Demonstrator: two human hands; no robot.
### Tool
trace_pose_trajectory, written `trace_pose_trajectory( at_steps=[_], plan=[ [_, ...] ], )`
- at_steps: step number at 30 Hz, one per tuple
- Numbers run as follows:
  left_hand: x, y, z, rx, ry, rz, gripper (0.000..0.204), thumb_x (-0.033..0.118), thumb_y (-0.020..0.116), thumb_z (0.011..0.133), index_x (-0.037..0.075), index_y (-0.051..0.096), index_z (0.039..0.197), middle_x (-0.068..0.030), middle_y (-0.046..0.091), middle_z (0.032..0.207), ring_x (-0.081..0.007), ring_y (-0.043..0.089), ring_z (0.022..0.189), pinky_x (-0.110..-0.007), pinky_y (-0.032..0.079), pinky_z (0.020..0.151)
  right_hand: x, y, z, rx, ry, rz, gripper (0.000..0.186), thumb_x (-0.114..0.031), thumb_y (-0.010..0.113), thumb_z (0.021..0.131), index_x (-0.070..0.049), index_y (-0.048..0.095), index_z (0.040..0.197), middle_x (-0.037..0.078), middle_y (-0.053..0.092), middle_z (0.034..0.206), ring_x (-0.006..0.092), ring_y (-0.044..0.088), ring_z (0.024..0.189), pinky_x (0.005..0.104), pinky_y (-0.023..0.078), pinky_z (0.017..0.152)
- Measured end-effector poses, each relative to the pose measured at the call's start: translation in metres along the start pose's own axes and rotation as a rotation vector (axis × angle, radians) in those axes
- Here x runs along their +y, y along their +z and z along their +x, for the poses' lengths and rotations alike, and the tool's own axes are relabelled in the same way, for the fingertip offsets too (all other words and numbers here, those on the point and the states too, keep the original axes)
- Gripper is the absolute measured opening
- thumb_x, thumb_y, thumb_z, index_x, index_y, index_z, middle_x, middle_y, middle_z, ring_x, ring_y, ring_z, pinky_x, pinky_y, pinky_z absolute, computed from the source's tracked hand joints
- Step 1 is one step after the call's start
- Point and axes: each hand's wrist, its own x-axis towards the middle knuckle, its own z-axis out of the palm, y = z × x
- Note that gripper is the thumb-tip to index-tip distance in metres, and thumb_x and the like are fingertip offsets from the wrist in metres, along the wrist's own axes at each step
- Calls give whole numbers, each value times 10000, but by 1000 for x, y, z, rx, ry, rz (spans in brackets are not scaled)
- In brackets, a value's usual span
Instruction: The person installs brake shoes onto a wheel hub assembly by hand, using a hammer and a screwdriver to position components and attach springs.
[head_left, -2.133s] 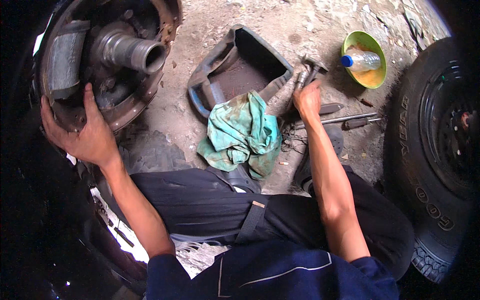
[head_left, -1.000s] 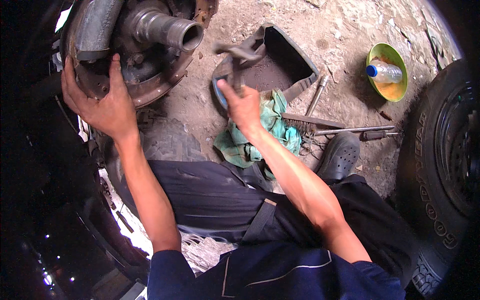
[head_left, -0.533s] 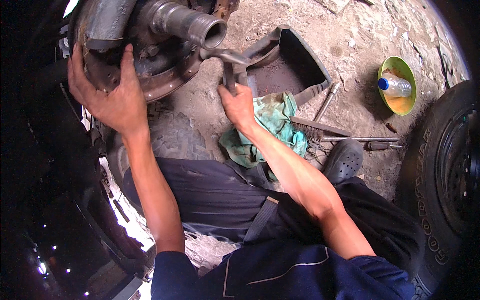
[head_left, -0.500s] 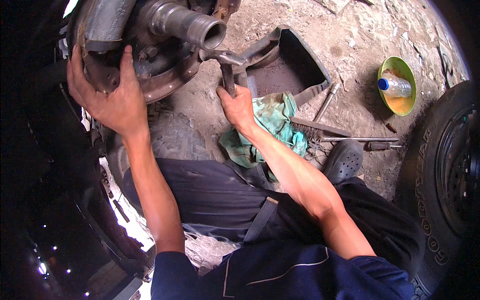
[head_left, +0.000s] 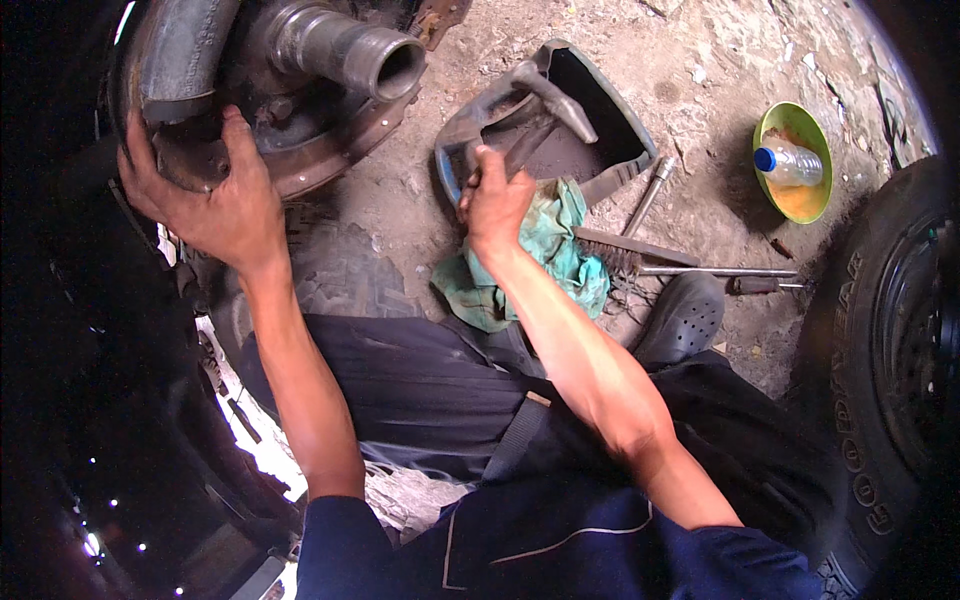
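Note:
A hammer [head_left: 556, 100] is gripped by its handle in my right hand [head_left: 497, 203], the fingers closed round it. Its metal head hangs over the dark open container. At the upper left, a curved grey brake shoe [head_left: 185, 55] sits beside a threaded metal axle tube [head_left: 350, 52]. My left hand [head_left: 212, 205] clasps the lower end of the shoe, thumb on one side and fingers on the other; the fingertips are partly hidden. Behind and below the tube curves a rusty backing plate [head_left: 330, 160].
The cut-open container [head_left: 455, 135] holds dark residue. Beside it lie a green rag [head_left: 575, 235], a wire brush [head_left: 625, 247], a socket tool [head_left: 652, 195], a metal bar [head_left: 725, 271] and a screwdriver [head_left: 755, 286]. A green bowl [head_left: 797, 118] with a plastic bottle [head_left: 795, 165] and a tyre [head_left: 850, 300] are at right.
My right hand has swung the hammer away from the axle tube, to the right and over the container. My left hand stays at the brake shoe; the whole view has shifted slightly.

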Motion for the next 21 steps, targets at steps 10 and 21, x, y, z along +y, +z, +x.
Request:
trace_pose_trajectory(
  at_steps=[10, 21],
  plan=[
    [0, 1, 1, -28, 19, -62, 716, 124, 785, 735, 78, 467, 1375, -239, 425, 1362, -383, 382, 1306, -489, 320, 1099, -85, -87, 92, 445, -448, -929, 348, -338, 651, 835, 2, 642, 761, 195, 644, 665, 304, 608, 600, 460, 473, 633],
    [-8, 1, -1, -19, 8, -158, 705, 120, 780, 718, 93, 484, 1358, -243, 383, 1384, -380, 358, 1322, -478, 357, 1083, -147, -180, 124, 636, -173, -1522, 457, -439, 646, 856, -55, 679, 1100, 234, 679, 1087, 394, 649, 1045, 478, 507, 871]
  ],
)
